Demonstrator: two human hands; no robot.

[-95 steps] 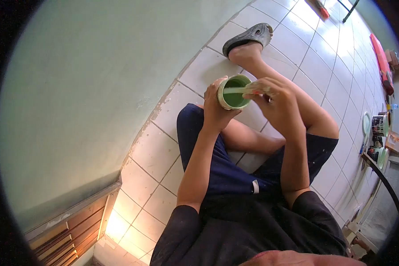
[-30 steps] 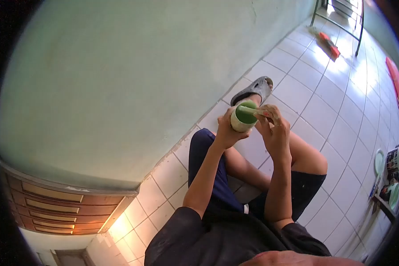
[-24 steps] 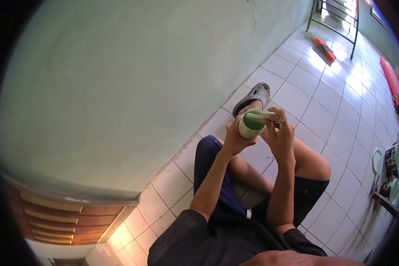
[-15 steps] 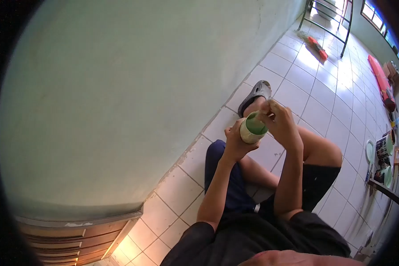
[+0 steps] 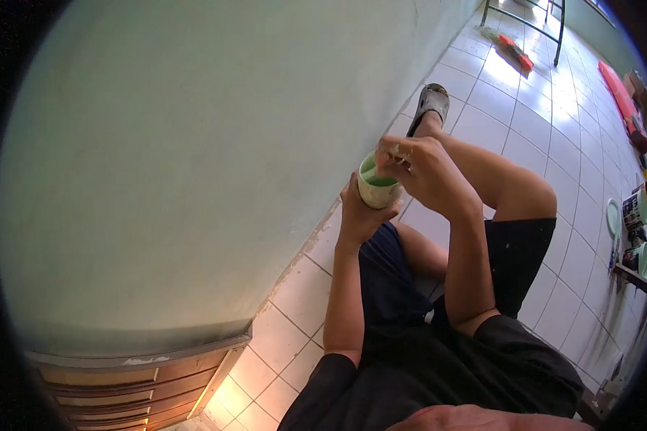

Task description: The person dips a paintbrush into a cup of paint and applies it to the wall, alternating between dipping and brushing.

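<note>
- Clearly, in the head view, the left hand (image 5: 361,218) is wrapped round the side of a pale cup (image 5: 378,196), its thumb and fingers curled partway, as the cup's width allows.
- The cup is held off the floor (image 5: 482,128), near the floor's edge along the green wall (image 5: 194,144). Its mouth faces the camera; how far it tilts, I cannot tell.
- The right hand (image 5: 422,167) is over the cup's mouth, its fingers pinched nearly closed, apparently on a pale tool (image 5: 369,172) mostly hidden behind them.
- Green contents (image 5: 383,182) show inside, below the rim; how deep the tool sits is unclear.
- For good handling, I would grip the cup low and firmly, fingers clear of the rim, so side pushes do not tip it.
- A light pinch and small wrist turns should suit the tool best, with slow strokes along the inner wall; quick ones could splash.
- Wiping the tool against the rim before lifting it should spare the floor drips.
</note>
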